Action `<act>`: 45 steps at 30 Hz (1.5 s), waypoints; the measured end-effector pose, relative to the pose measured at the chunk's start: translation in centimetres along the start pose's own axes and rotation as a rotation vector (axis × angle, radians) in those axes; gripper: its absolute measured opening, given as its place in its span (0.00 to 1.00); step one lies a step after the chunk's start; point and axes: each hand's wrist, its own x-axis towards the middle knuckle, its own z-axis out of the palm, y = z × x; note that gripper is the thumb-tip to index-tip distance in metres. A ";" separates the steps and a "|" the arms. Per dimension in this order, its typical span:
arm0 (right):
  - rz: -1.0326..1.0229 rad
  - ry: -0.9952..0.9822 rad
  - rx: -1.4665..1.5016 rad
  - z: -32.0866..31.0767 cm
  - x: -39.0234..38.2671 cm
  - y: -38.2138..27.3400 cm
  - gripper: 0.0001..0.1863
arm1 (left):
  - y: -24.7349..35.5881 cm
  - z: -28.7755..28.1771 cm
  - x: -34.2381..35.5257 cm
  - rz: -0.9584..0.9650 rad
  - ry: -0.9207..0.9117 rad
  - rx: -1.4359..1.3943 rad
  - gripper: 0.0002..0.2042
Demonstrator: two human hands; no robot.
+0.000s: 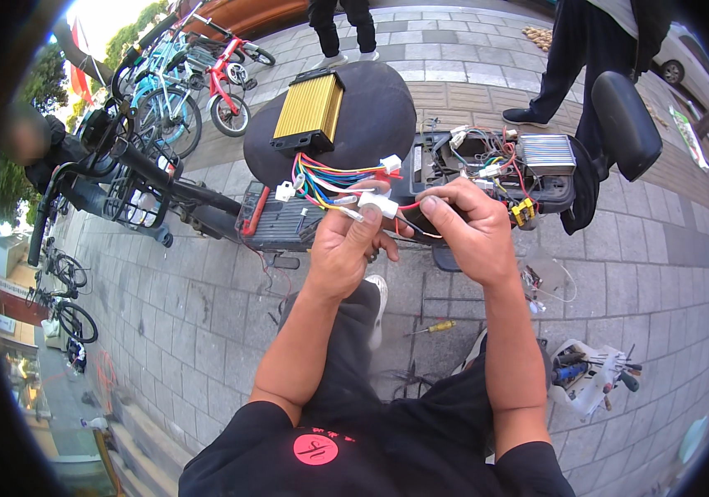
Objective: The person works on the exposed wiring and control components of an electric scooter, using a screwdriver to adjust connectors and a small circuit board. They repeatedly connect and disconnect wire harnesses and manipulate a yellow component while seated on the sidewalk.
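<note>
My left hand grips a white plastic wire connector between thumb and fingers. Close beside it, my right hand pinches thin wires, a red wire among them, that run into the connector. Bundled coloured wires with more white plugs spread above my left hand. They lead to a gold finned motor controller with black ends, lying on the black scooter seat. To the right, the scooter's opened rear compartment holds tangled wires and a silver finned controller.
A multimeter with a red probe rests on the footboard. On the paving lie a yellow-handled screwdriver and a white tool tray at lower right. Two people stand beyond the scooter; another is at the left. Bicycles are parked far left.
</note>
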 end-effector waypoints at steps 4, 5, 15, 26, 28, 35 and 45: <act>-0.028 0.014 0.004 1.3 1.2 0.0 0.10 | -0.1 -1.4 0.1 0.003 -0.034 0.055 0.20; -0.039 -0.013 -0.001 1.5 1.6 0.2 0.10 | -0.2 -1.7 0.2 -0.016 -0.065 0.070 0.20; 0.319 0.010 0.384 1.2 0.9 0.4 0.13 | 0.8 -1.3 0.3 -0.041 -0.009 0.088 0.25; 0.217 -0.024 0.007 0.3 -1.9 -2.8 0.10 | 0.4 -1.4 0.7 0.001 0.107 0.080 0.22; 0.116 0.044 -0.136 1.3 -2.0 -3.5 0.10 | 0.7 -1.1 0.6 -0.003 0.126 0.076 0.20; -0.426 0.152 -0.572 5.1 -1.8 -3.3 0.06 | -0.2 -0.9 0.8 0.077 0.205 0.194 0.15; -0.260 0.065 -0.394 2.7 -2.1 -3.7 0.13 | 0.7 -0.6 0.6 0.054 0.147 0.130 0.18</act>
